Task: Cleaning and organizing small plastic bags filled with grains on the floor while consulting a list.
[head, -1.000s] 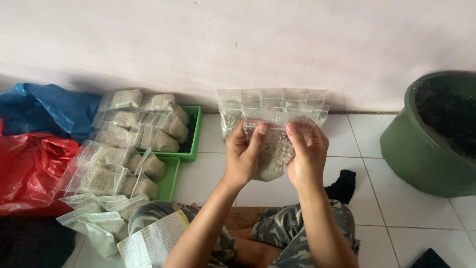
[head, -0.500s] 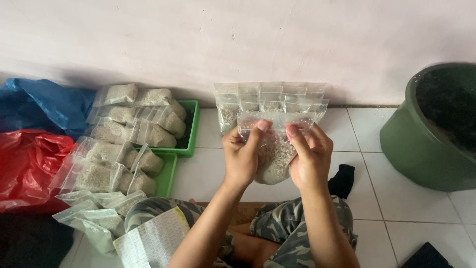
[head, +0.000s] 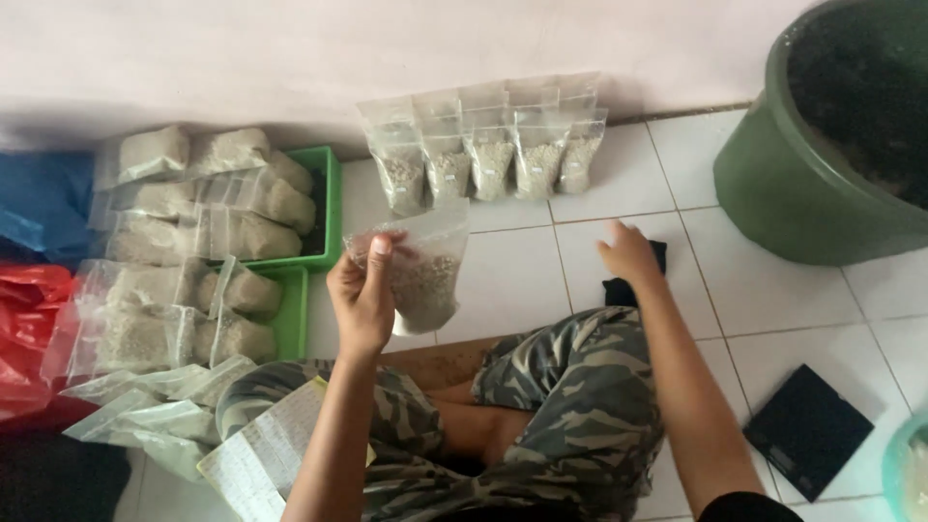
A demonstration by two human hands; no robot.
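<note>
At far left lie a crumpled red plastic bag [head: 29, 329] and a blue one [head: 43, 208]; beside them, green plastic trays [head: 324, 208] carry stacked clear pouches of pale grain [head: 208, 217], apparently kept together as finished stock. Empty clear pouches [head: 145, 411] lie below, near the knee. The left hand [head: 362, 300] holds a clear zip pouch part-filled with pale grain [head: 420, 275] upright above the white tiled floor [head: 512, 280], fingers [head: 379, 266] closed on its upper edge. Five similar pouches [head: 488, 145] lean against the wall. The right hand [head: 628, 253] rests open on the floor, touching a black cloth [head: 619, 290], holding nothing. At right stand a dark green tub [head: 822, 184] and a black flat scale [head: 807, 430].
</note>
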